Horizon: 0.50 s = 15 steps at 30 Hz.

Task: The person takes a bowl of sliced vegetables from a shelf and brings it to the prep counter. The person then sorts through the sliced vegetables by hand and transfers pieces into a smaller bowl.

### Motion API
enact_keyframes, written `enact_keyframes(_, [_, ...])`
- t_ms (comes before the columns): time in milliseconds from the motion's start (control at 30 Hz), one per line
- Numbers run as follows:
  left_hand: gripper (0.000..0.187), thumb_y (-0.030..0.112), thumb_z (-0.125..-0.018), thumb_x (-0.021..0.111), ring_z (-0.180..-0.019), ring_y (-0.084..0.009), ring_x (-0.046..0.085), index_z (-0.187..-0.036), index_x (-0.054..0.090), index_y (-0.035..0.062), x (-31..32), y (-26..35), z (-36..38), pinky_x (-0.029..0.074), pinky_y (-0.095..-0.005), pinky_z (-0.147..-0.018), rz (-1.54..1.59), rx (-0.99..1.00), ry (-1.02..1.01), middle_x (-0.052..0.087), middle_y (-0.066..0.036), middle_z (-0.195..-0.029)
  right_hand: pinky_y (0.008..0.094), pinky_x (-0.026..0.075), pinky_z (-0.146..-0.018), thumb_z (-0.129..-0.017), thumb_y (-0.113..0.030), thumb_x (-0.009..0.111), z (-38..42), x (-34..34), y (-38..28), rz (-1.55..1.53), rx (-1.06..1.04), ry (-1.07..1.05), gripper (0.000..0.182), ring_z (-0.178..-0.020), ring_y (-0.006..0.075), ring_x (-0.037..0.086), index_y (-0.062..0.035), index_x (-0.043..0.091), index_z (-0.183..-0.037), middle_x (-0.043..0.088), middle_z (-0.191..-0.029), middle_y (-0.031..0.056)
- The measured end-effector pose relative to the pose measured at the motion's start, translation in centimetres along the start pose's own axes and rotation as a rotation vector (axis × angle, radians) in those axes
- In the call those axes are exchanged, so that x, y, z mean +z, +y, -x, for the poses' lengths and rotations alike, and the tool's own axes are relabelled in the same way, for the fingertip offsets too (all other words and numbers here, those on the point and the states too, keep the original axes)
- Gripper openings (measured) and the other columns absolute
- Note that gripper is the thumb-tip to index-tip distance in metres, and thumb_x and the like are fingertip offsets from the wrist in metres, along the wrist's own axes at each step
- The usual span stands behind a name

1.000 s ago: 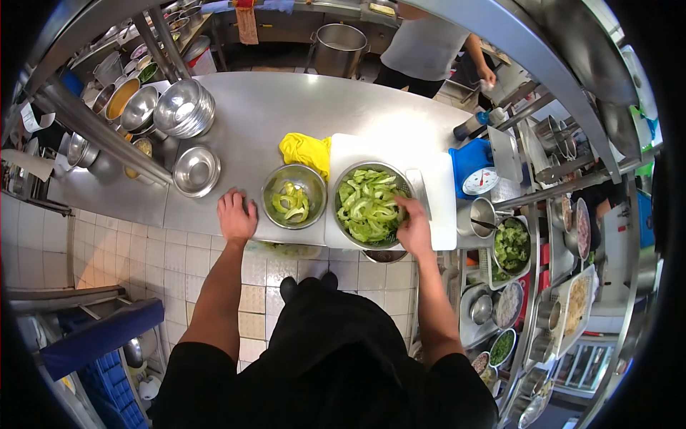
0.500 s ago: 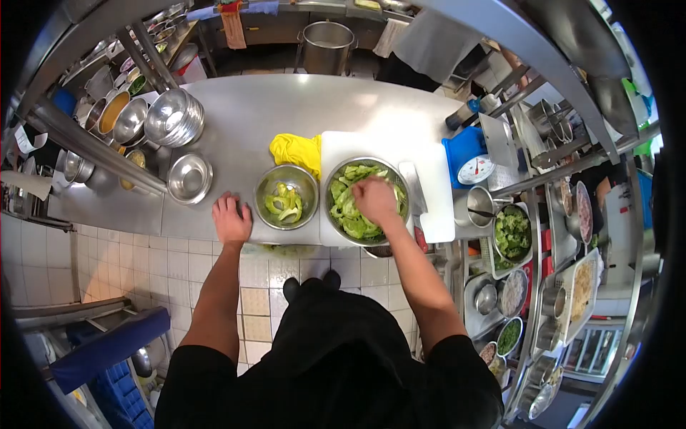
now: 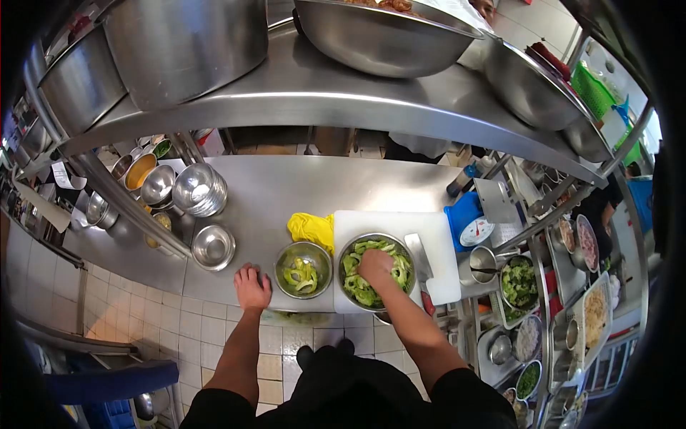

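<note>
My right hand [image 3: 376, 269] is curled down into a metal bowl [image 3: 350, 299] of curved green slices that look like bitter melon [image 3: 401, 268]. Its fingertips are hidden among the slices. Just left of it, a smaller metal bowl [image 3: 279, 262] holds a few more slices [image 3: 301, 276]. My left hand [image 3: 252, 287] rests on the counter's front edge beside this bowl, fingers spread, holding nothing. The larger bowl sits on a white cutting board [image 3: 444, 250], where a wide-bladed knife [image 3: 418, 256] lies to the right. A yellow cloth [image 3: 311, 231] is bunched behind the bowls.
A metal shelf [image 3: 343, 107] with large pots and basins crosses above the counter. Stacked metal bowls [image 3: 200, 189] and a single bowl [image 3: 213, 247] stand left. At right are a blue scale [image 3: 468, 222], a pan [image 3: 480, 264] and several food containers [image 3: 519, 281].
The view has tilted upward, so the overhead shelf shows and the counter sits lower. My right hand stays in the larger bowl; my left hand stays on the counter edge.
</note>
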State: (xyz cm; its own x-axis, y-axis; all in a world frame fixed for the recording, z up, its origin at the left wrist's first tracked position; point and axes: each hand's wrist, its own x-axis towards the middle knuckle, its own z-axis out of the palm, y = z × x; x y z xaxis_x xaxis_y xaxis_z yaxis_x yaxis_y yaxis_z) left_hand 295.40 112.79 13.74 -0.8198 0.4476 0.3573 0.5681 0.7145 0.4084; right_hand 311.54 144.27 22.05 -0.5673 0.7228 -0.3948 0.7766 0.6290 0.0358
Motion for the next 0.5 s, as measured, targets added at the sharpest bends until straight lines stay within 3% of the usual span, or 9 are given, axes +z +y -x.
enact_keyframes(100, [0.03, 0.024, -0.087, 0.067, -0.126, -0.0392, 0.049, -0.111, 0.061, 0.0074, -0.2, -0.1, 0.2, 0.04, -0.0515, -0.108, 0.007, -0.016, -0.011, 0.056, -0.015, -0.133, 0.0423, 0.058, -0.089, -0.081, -0.044, 0.082, 1.1, -0.4, -0.3, -0.022, -0.011, 0.028, 0.044, -0.111, 0.0266, 0.073, -0.0112, 0.077, -0.11, 0.075, -0.118, 0.0113])
enact_keyframes(200, [0.03, 0.025, -0.088, 0.067, -0.125, -0.0391, 0.049, -0.112, 0.062, 0.0078, -0.1, -0.3, 0.3, 0.04, -0.0517, -0.108, -0.019, -0.004, -0.002, 0.057, -0.015, -0.133, 0.0462, 0.052, -0.09, -0.093, -0.02, 0.064, 1.9, -0.2, -0.4, -0.048, -0.065, 0.041, 0.02, -0.108, 0.0263, 0.073, -0.0138, 0.079, -0.106, 0.076, -0.115, 0.0108])
enact_keyframes(300, [0.03, 0.025, -0.087, 0.067, -0.126, -0.0391, 0.049, -0.112, 0.062, 0.0079, -0.2, 0.0, 0.2, 0.039, -0.052, -0.109, -0.012, -0.005, -0.009, 0.057, -0.015, -0.132, 0.0477, 0.052, -0.09, -0.093, -0.019, 0.064, 1.7, 0.4, -0.4, -0.035, -0.058, 0.089, 0.02, -0.105, 0.0266, 0.074, -0.0139, 0.079, -0.105, 0.077, -0.112, 0.0096])
enact_keyframes(400, [0.031, 0.025, -0.087, 0.067, -0.126, -0.0391, 0.049, -0.112, 0.061, 0.0075, 0.0, -0.3, 0.2, 0.039, -0.0525, -0.109, -0.013, -0.013, -0.031, 0.057, -0.015, -0.133, 0.0526, 0.05, -0.096, -0.094, -0.017, 0.062, 2.2, 1.1, -0.1, 0.014, -0.113, 0.115, 0.021, -0.108, 0.0288, 0.073, -0.013, 0.079, -0.106, 0.077, -0.114, 0.0117])
enact_keyframes(500, [0.028, 0.022, -0.088, 0.067, -0.122, -0.0406, 0.05, -0.11, 0.06, 0.0051, -0.1, 0.0, 0.1, 0.041, -0.0519, -0.105, -0.011, 0.018, 0.015, 0.058, -0.017, -0.13, 0.0547, 0.053, -0.094, -0.096, -0.018, 0.056, 1.8, 2.6, -0.1, 0.06, -0.13, 0.182, 0.024, -0.105, 0.0304, 0.074, -0.0102, 0.075, -0.108, 0.076, -0.112, 0.0151])
